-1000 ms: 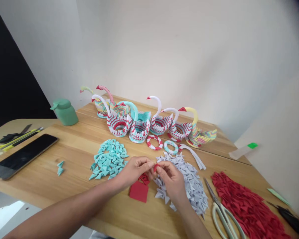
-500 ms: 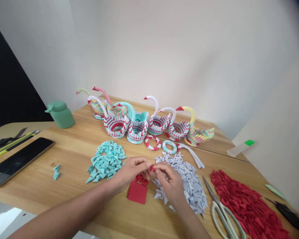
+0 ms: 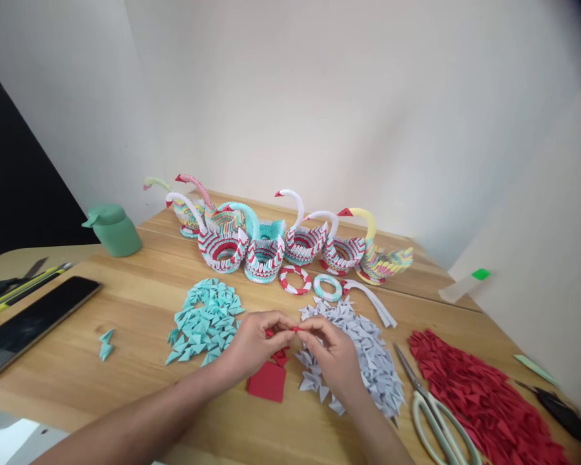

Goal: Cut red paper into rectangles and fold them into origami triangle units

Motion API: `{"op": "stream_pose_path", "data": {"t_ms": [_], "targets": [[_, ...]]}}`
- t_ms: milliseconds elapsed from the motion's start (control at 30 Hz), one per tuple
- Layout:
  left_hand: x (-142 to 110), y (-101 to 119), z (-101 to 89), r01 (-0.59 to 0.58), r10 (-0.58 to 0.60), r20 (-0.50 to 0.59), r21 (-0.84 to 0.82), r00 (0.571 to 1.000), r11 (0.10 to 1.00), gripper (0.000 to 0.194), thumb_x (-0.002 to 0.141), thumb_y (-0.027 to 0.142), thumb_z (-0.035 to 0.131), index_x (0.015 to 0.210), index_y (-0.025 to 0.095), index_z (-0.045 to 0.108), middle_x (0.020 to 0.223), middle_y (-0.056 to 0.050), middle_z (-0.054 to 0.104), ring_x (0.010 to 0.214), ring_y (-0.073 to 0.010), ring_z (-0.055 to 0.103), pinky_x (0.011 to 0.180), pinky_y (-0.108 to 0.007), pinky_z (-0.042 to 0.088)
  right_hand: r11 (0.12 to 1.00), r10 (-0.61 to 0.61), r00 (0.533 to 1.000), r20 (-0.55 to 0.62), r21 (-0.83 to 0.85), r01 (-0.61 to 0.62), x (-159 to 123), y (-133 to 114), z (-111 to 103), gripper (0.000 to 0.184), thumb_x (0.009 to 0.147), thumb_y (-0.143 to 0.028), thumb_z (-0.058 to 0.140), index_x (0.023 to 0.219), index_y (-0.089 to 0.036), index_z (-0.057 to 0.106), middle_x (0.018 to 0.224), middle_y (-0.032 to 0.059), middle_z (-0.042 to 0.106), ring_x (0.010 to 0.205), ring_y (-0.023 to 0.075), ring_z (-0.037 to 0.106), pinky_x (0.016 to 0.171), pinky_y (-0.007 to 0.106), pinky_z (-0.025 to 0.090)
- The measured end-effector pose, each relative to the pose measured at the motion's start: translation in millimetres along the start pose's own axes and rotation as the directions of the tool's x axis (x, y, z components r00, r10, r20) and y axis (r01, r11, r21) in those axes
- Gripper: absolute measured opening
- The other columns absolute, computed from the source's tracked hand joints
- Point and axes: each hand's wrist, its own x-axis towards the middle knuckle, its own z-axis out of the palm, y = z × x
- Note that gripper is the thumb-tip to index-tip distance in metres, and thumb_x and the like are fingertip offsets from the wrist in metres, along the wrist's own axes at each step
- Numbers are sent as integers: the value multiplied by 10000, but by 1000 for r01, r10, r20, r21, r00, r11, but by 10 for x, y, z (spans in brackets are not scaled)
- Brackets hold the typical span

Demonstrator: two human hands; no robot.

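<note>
My left hand (image 3: 252,345) and my right hand (image 3: 336,352) meet over the wooden table (image 3: 140,303), both pinching a small red paper piece (image 3: 294,329) between their fingertips. Just below them lies a stack of red paper squares (image 3: 267,380). A heap of teal folded triangles (image 3: 206,318) sits left of my left hand. Under and beyond my right hand spreads a heap of white folded triangles (image 3: 368,352).
Several modular paper swans (image 3: 266,242) stand in a row at the back, two paper rings (image 3: 295,279) before them. Scissors (image 3: 430,407) and a red triangle heap (image 3: 479,394) lie right. A phone (image 3: 29,323), pens and a green dispenser (image 3: 112,229) sit left.
Both hands stay pinched together on the red piece, its fold flattened a little. The view has shifted slightly, so everything sits a bit lower and further left.
</note>
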Motion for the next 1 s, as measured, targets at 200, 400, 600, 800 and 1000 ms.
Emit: {"op": "stream_pose_path", "data": {"t_ms": [200, 400, 600, 800, 1000], "targets": [[-19, -34, -16, -204, 235, -36, 381, 971, 902, 251, 759, 214, 682, 1009, 201, 672, 817, -13, 704, 734, -144, 634, 708, -234, 463, 986, 130, 991, -20, 106, -128, 4, 10, 46, 192, 801, -356, 619, 732, -177, 627, 650, -4, 605, 602, 131, 531, 580, 226, 428], [-18, -53, -74, -293, 393, -11, 647, 919, 704, 117, 847, 250, 598, 858, 203, 705, 812, -30, 715, 730, -152, 639, 669, -236, 431, 973, 183, 983, -21, 146, -178, -6, 20, 79, 222, 789, -382, 639, 748, -164, 637, 660, 7, 611, 615, 135, 522, 591, 237, 424], [-9, -38, -92, -353, 450, 45, 691, 892, 630, 198, 877, 302, 558, 847, 192, 720, 758, -52, 723, 680, -158, 651, 645, -240, 441, 967, 194, 981, -3, 171, -190, -21, 38, 64, 226, 783, -394, 649, 754, -171, 638, 621, -11, 579, 573, 126, 500, 542, 229, 407], [1, -64, -109, -407, 514, 78, 716, 854, 568, 209, 892, 277, 534, 869, 182, 720, 781, -61, 735, 686, -167, 657, 668, -264, 439, 957, 207, 977, 40, 201, -211, -16, 49, 58, 196, 752, -363, 670, 796, -173, 660, 667, 1, 631, 601, 135, 535, 577, 241, 425], [-11, -49, -115, -468, 574, 87, 684, 814, 560, 183, 885, 249, 549, 889, 163, 711, 777, -64, 731, 694, -159, 655, 671, -259, 439, 931, 230, 972, 51, 281, -235, -11, 38, 59, 223, 726, -387, 697, 759, -171, 656, 589, -17, 605, 535, 117, 505, 517, 223, 400]]}}
